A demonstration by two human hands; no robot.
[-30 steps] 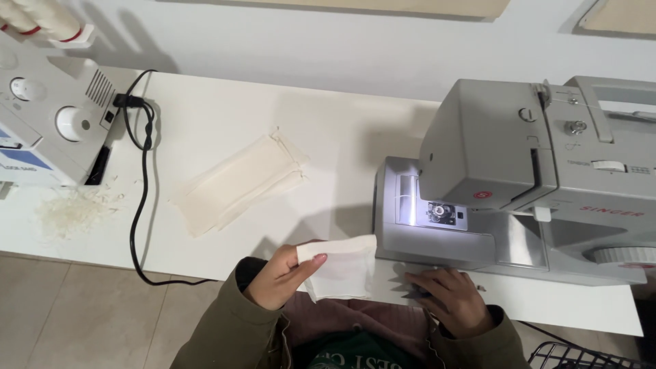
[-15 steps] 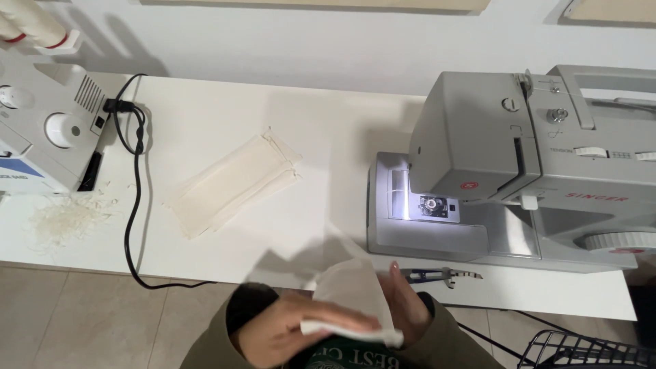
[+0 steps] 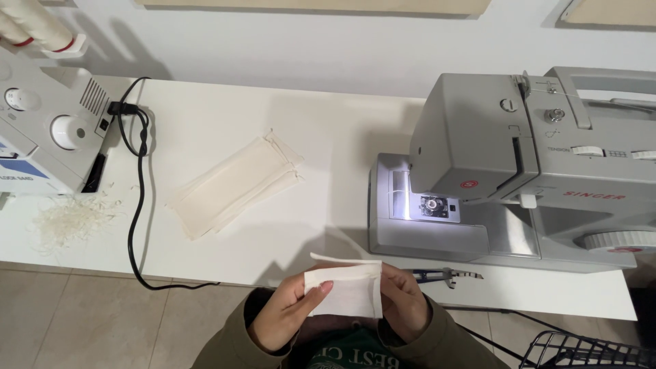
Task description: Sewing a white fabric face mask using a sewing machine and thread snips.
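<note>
A small folded piece of cream fabric is held in front of my chest, just off the table's front edge. My left hand pinches its left side with the thumb on top. My right hand grips its right side from behind. A grey sewing machine stands on the white table to the right, its needle area lit. A stack of cream fabric pieces lies on the table to the left of the machine.
A second white machine sits at the far left with a black cable trailing over the table edge. Thread scraps lie beside it. Small snips rest near the front edge. A black wire basket is at the lower right.
The fabric piece has come away from the sewing machine's bed toward my body. Both hands now hold it up flat between them, off the table's front edge.
</note>
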